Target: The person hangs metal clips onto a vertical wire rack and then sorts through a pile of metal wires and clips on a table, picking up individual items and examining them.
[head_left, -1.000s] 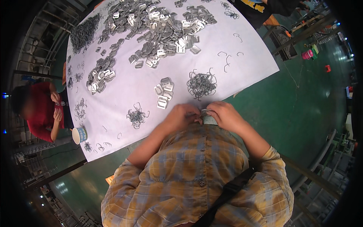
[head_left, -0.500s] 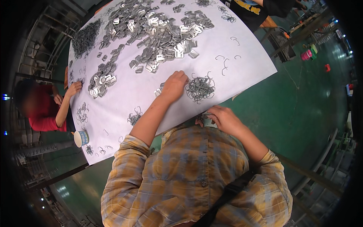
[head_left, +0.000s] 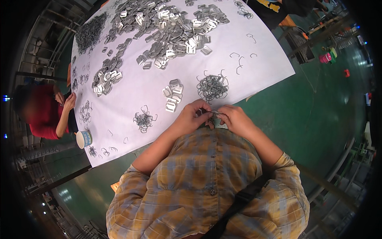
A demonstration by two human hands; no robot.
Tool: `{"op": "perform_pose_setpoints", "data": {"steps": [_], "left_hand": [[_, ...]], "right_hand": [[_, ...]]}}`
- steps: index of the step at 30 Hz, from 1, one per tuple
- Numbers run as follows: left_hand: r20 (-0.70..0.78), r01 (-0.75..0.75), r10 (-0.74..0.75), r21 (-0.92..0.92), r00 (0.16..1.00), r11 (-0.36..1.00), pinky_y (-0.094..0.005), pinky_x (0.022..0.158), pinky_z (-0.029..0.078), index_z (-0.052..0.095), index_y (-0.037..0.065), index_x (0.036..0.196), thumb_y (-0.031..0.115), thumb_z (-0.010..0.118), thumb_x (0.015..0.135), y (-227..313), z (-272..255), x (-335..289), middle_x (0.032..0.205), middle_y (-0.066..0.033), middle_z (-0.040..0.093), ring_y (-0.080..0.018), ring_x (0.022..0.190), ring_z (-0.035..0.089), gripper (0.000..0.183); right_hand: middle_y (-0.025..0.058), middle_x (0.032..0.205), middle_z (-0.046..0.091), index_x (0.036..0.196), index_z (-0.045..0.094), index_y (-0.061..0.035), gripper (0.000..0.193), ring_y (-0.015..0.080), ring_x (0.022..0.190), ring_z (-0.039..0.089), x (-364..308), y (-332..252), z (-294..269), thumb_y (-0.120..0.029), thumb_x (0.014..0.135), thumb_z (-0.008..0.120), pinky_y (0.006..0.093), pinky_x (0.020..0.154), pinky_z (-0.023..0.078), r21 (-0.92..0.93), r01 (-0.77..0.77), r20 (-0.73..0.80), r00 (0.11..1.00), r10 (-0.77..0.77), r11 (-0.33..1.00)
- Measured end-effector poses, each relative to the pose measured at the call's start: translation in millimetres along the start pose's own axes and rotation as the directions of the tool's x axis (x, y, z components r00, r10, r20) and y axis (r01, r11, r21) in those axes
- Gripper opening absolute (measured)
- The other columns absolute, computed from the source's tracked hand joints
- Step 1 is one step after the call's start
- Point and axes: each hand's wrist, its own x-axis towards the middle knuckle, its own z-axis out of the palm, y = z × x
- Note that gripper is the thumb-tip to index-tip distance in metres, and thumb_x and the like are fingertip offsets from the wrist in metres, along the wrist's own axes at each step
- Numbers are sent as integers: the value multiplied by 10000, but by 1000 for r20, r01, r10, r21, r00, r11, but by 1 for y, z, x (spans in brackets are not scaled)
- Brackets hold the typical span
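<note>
My left hand [head_left: 195, 115] and my right hand [head_left: 235, 120] meet at the table's near edge, just in front of my shirt. The fingers of both are pinched together. A small grey metal piece [head_left: 217, 114] shows at my right fingertips; its exact shape is hidden. Whatever my left fingers pinch is too small to make out. Just beyond my hands lies a tangled pile of bent wire hooks [head_left: 213, 87]. To its left sits a small group of flat, slotted metal buckles [head_left: 173, 95].
A large heap of metal buckles [head_left: 171, 34] covers the far middle of the white-covered table [head_left: 262, 67]. More wire hooks [head_left: 144, 119] lie to the left, near a paper cup [head_left: 84, 139]. A person in red [head_left: 41, 115] works at the left edge; another person stands at the far right.
My left hand has drawn back from beside the wire pile to meet my right hand, uncovering the small group of buckles. The other person's hand at the left has moved back toward the table's edge.
</note>
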Motion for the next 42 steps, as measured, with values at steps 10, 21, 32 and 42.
{"op": "perform_pose_setpoints", "data": {"steps": [10,21,32,42], "left_hand": [[-86,-128,126,-13,988,992,-283,881,388,484,32,932,0,527,854,-9,13,-23,964,-54,566,-137,961,513,94],[-75,-206,219,149,973,967,-294,867,392,462,26,923,-24,518,841,-15,19,-42,995,-94,561,-191,963,533,111],[-194,-139,154,92,969,986,-292,832,411,476,15,918,-4,525,840,-18,23,-40,901,-90,579,-171,895,542,94],[-240,-96,124,126,963,987,-281,792,424,508,10,896,8,554,829,-9,30,-15,829,-62,585,-134,846,545,82]], "right_hand": [[137,706,566,817,618,-4,133,290,635,565,22,2,-21,-128,769,622,381,592,453,121,-53,73,996,45,991],[88,1010,533,1008,569,-24,378,257,956,490,158,0,76,-191,693,694,366,792,407,-471,207,-12,970,-241,857],[76,604,542,809,575,-17,186,180,545,514,124,-2,24,-104,678,674,304,516,403,108,95,50,994,-100,990],[-27,614,453,831,610,7,154,56,575,418,31,-2,-24,-8,693,677,219,509,355,198,-109,103,991,90,974]]}}
